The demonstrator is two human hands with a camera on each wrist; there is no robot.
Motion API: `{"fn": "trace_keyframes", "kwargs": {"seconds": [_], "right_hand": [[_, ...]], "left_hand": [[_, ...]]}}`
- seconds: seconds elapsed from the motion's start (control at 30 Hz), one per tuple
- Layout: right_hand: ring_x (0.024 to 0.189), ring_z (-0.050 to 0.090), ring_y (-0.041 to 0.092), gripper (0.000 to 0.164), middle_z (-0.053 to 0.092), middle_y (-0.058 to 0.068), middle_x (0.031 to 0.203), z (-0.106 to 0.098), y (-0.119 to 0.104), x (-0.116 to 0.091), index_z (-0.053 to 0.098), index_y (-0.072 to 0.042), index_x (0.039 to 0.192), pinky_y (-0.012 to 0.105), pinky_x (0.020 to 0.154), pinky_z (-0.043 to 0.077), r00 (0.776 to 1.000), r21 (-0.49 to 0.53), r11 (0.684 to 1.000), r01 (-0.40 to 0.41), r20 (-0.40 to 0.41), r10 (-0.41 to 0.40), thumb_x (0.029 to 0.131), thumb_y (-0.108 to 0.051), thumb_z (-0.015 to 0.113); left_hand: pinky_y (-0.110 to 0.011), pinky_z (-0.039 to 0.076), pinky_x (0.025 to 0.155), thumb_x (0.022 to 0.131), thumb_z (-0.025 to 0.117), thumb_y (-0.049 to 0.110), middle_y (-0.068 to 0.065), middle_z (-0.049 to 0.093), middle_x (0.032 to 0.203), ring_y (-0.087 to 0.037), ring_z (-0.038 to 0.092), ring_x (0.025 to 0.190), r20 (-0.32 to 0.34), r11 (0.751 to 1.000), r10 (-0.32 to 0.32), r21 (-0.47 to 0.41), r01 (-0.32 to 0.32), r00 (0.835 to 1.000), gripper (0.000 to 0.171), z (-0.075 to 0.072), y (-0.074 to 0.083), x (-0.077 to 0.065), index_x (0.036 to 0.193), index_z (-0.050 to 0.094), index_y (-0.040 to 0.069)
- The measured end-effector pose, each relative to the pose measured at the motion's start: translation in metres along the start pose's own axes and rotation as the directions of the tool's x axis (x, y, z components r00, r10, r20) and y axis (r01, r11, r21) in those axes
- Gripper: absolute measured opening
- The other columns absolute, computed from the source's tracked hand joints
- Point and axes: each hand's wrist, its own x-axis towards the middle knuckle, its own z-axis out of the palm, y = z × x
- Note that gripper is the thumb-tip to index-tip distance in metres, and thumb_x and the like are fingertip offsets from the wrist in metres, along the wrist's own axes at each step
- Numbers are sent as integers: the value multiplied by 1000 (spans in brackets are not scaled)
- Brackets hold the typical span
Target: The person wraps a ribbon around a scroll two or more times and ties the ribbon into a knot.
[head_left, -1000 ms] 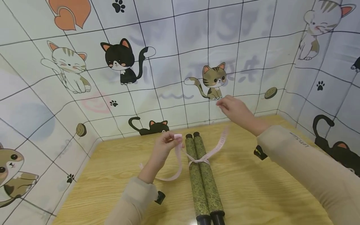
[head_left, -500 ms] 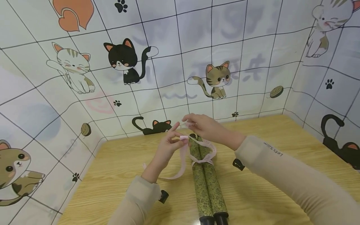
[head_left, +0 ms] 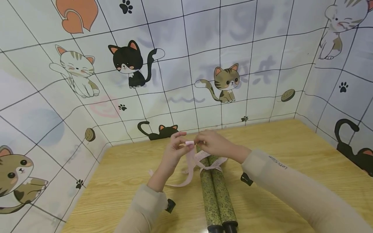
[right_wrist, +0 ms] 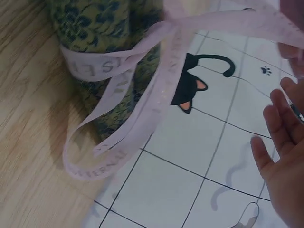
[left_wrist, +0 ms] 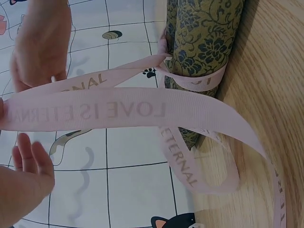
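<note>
Pink ribbon (head_left: pixel 190 161) is what both your hands are working on in the head view: your left hand (head_left: pixel 175 152) pinches a folded bit of it between thumb and forefinger, and your right hand (head_left: pixel 214 145) meets it from the other side, fingers closed on the same strand just above the rolls. The two green patterned rolls (head_left: pixel 215 191) lie side by side on the wooden desk (head_left: pixel 291 152), running from near its back edge toward you, with the ribbon already knotted round them, so holding the loose ends up keeps them slack and free of the knot. One tail trails off toward the left edge of the desk

From the left wrist, the ribbon (left_wrist: pixel 118 109) stretches flat across the view, printed with words, and goes back to the band round the rolls (left_wrist: pixel 204 33). Your left hand's fingers (left_wrist: pixel 28 161) show only partly here; the pinch itself is out of sight

From the right wrist, the band (right_wrist: pixel 95 64) sits tight round the rolls (right_wrist: pixel 104 23) while a loose loop hangs below. Only straight fingers (right_wrist: pixel 280 142) show at the edge, so this view cannot tell you the grip
</note>
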Motion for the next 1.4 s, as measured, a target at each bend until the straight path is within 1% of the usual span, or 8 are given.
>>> {"fn": "trace_keyframes", "kwargs": {"seconds": [0.2,0.5,0.8,0.9,0.97,1.1,1.23,1.4], "right_hand": [[82,55,10,20,61,-3,93,-12,-14,-8,63,-8,109,29,72,47,994,207,978,-36,-98,57,91,-15,59],[81,55,8,13,61,-8,90,-18,-26,-7,65,-14,99,29,72,48,985,210,974,-82,-130,111,90,-23,64],[75,55,7,9,60,-6,84,-18,-25,-9,65,-13,93,26,66,48,975,204,969,-137,-145,169,92,-21,61],[75,55,7,7,60,-6,83,-19,-24,-10,65,-12,93,26,67,49,974,207,970,-130,-158,164,92,-19,61],[76,55,7,7,60,-6,83,-20,-24,-9,64,-12,93,25,69,49,973,202,972,-123,-166,158,91,-18,61],[75,54,7,8,59,-6,82,-19,-26,-9,64,-11,93,25,68,49,971,193,972,-134,-169,168,91,-19,62],[75,55,7,9,61,-6,83,-16,-29,-9,65,-11,93,24,66,48,972,178,976,-122,-176,154,91,-19,63],[75,55,6,10,61,-6,83,-18,-30,-10,65,-11,94,24,65,48,971,164,979,-121,-185,151,91,-19,63]], "left_hand": [[-35,46,78,85,69,16,0,56,99,-18,53,86,-38,1000,-15,5,15,999,13,3,-2,1,86,63,4],[-31,46,74,84,71,16,2,57,88,-16,53,81,-56,997,-32,63,36,998,14,10,-3,2,86,60,7],[-32,41,75,93,58,21,-3,58,98,-16,50,87,76,981,16,190,-30,997,17,-2,-8,-2,103,62,8],[-40,44,84,97,51,26,-4,61,112,-19,54,103,93,920,-19,392,-19,996,23,-11,-16,-4,97,68,10],[-42,47,84,97,50,28,-7,63,115,-23,57,106,140,816,-92,578,-6,986,29,-15,-25,-4,89,72,10],[-45,47,87,95,52,22,-15,60,121,-33,55,113,278,653,-316,757,-5,907,29,-16,-44,-5,89,73,4],[-44,47,86,95,52,22,-18,63,114,-33,59,106,305,618,-420,786,23,855,31,-19,-58,-12,99,70,-4],[-31,45,57,95,53,18,-9,62,73,-16,53,61,238,612,-378,790,48,895,27,-28,-58,-15,87,70,-2]]}}
